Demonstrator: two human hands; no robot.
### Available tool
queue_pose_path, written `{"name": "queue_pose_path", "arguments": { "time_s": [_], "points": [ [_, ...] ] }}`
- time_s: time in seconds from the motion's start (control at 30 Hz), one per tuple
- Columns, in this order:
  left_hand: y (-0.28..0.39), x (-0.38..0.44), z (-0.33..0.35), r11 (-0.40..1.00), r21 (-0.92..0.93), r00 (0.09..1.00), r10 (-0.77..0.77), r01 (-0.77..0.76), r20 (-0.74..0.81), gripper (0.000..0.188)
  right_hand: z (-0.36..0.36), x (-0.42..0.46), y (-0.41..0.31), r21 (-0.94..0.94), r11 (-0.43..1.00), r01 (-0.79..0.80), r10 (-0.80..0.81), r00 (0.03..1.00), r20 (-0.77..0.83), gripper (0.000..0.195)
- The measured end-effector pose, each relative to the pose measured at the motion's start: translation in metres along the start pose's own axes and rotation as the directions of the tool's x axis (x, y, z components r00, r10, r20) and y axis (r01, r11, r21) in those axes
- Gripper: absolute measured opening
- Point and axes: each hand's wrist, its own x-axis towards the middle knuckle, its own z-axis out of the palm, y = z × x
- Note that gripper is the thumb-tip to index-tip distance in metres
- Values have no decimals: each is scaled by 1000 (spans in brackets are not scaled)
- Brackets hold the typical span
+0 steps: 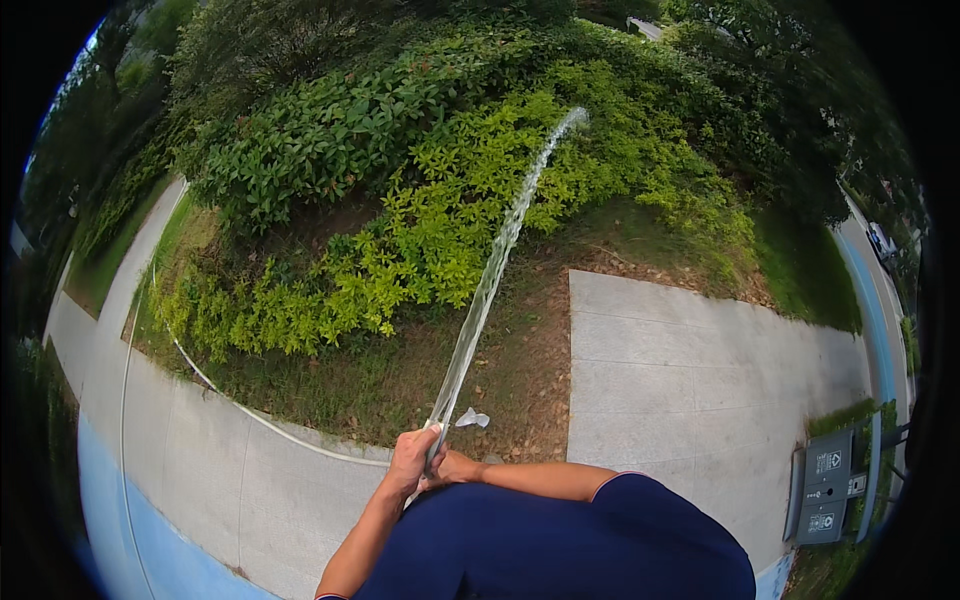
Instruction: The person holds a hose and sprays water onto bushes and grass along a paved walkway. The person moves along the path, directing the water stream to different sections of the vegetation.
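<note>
My left hand (pixel 409 454) is wrapped around the open end of a garden hose (pixel 435 442), with the thumb up near its mouth. Just behind and below, my right hand (pixel 455 468) closes on the same hose, its fingers partly hidden by the left hand and my dark blue shirt. A thick stream of water (pixel 491 277) leaves the hose, arcs up and away to the right, and breaks up over yellow-green shrubs (pixel 450 217). Darker broad-leaved bushes (pixel 330 142) grow behind them at the left.
The pale hose line (pixel 277 431) curves along the bed's edge on a concrete path (pixel 202 442). A crumpled white scrap (pixel 472 418) lies on the soil. Concrete paving (pixel 660 367) extends right towards grey waste bins (pixel 825 487). Blue pavement (pixel 172 555) borders the path at lower left.
</note>
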Motion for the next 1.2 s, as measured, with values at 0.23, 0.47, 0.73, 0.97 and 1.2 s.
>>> {"name": "queue_pose_path", "arguments": {
  "time_s": [0.23, 0.47, 0.73, 0.97, 1.2],
  "points": [
    [-2, -1, -3, 1000, -18, 1000, -6, 6, 2, 38, 6, 5, 5, -70, 995, 65, -68, 997, -34, 60],
    [-7, -2, -4, 999, -52, 998, -5, 2, -59, 40, 7, 11, 8, -141, 983, 121, -118, 993, 27, 59],
    [-5, -5, -6, 992, -126, 991, 15, -32, -131, 43, 4, 14, 6, -76, 996, 52, -45, 995, 93, 51],
    [-11, -3, -6, 987, -128, 985, 79, -100, -154, 43, 12, 15, 21, 10, 999, 52, -52, 998, 40, 54],
    [-18, 1, -12, 921, -372, 942, -16, -117, -336, 39, 0, 6, -7, 36, 992, -117, 111, 983, 143, 41]
  ]
}}
